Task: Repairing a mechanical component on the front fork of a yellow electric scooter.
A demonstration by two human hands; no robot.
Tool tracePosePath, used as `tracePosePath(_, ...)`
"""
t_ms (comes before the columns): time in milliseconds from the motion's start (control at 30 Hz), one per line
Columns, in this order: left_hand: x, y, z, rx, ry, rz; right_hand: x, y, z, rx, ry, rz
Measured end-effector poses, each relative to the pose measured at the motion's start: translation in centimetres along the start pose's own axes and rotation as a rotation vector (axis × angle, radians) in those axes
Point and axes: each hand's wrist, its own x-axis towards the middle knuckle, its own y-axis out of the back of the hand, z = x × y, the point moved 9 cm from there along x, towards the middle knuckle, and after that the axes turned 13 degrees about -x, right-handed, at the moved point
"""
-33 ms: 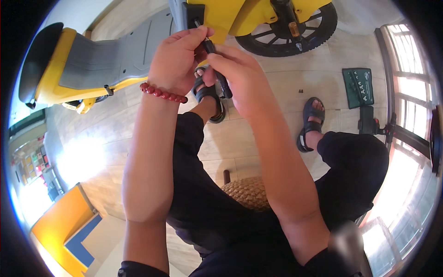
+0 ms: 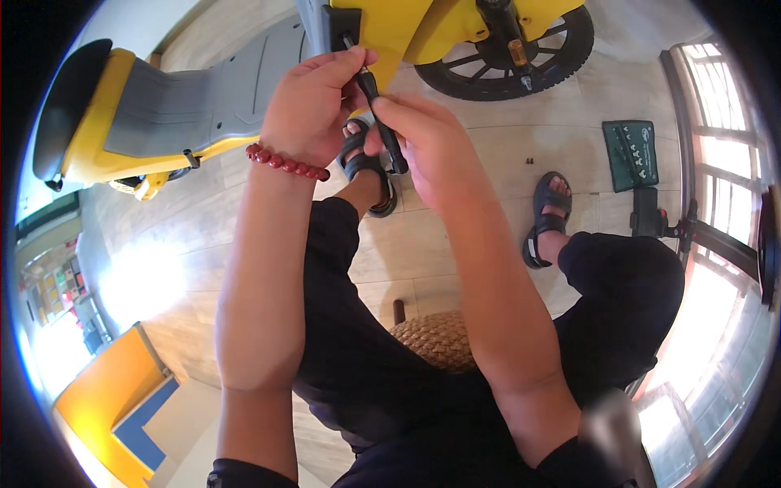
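A black-handled screwdriver [image 2: 388,138] slants between my two hands, its metal shaft running up to the dark panel [image 2: 342,23] on a yellow scooter [image 2: 394,28]. With thumb and fingers, my left hand [image 2: 305,106] pinches the shaft near that panel; a red bead bracelet circles the wrist. My right hand [image 2: 435,142] is closed around the handle from the right, thumb along its upper part. The handle's lower end sticks out below the right fingers. The screwdriver tip appears to meet the panel, though what it touches is too small to make out.
The scooter's wheel [image 2: 529,61] and grey deck [image 2: 211,89] lie ahead and left. Two tiny dark pieces [image 2: 530,161] rest on the floor near my sandal [image 2: 553,199]. Farther right are a green tool pouch [image 2: 630,154] and a black stand [image 2: 724,244]. A woven seat [image 2: 435,337] is below me.
The fingers of my right hand have shifted slightly on the handle, so more of it shows. My left hand stays in place on the shaft.
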Motion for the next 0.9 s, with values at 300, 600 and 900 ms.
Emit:
tracePosePath(300, -0.2, -0.4, -0.4, -0.040, -0.019, 0.006, -1.3, -0.5, 0.9, -0.097, -0.166, 0.044)
tracePosePath(600, 0.0, -0.9, 0.1, -0.046, -0.001, -0.043, -2.0, 1.4, -3.2, -0.748, 0.039, 0.025)
tracePosePath(900, -0.5, -1.1, -0.4, -0.039, 0.032, -0.025, -3.4, -2.3, 2.4, 0.827, -0.342, -0.374)
